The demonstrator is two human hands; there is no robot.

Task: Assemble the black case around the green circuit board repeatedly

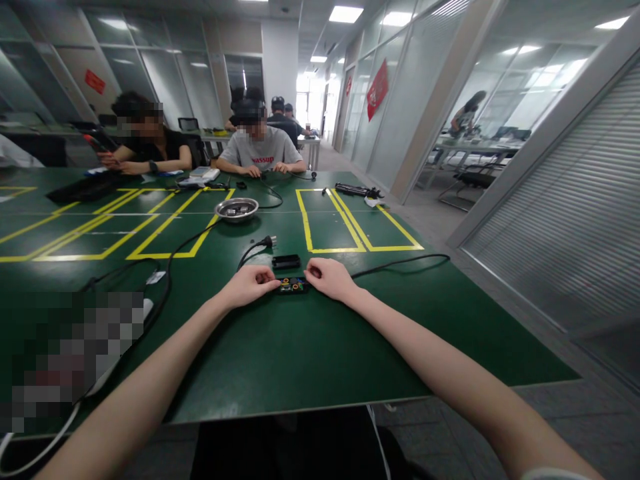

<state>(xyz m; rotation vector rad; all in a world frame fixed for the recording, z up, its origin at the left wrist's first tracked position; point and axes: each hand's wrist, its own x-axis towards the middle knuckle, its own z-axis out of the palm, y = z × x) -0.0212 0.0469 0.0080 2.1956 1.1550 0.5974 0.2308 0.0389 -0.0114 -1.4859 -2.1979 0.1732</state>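
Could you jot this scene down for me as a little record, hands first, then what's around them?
Left hand: fingers at the left end of a small circuit board; grip unclear
Left hand location
Right hand: fingers at the board's right end; grip unclear
Circuit board: on the table, between the hands
Just beyond the board: black casing piece
Beyond the left hand: black plug with cable
Farther off: metal bowl holding small parts
Surface: green table with yellow tape
Across the table: person in a grey shirt, seated
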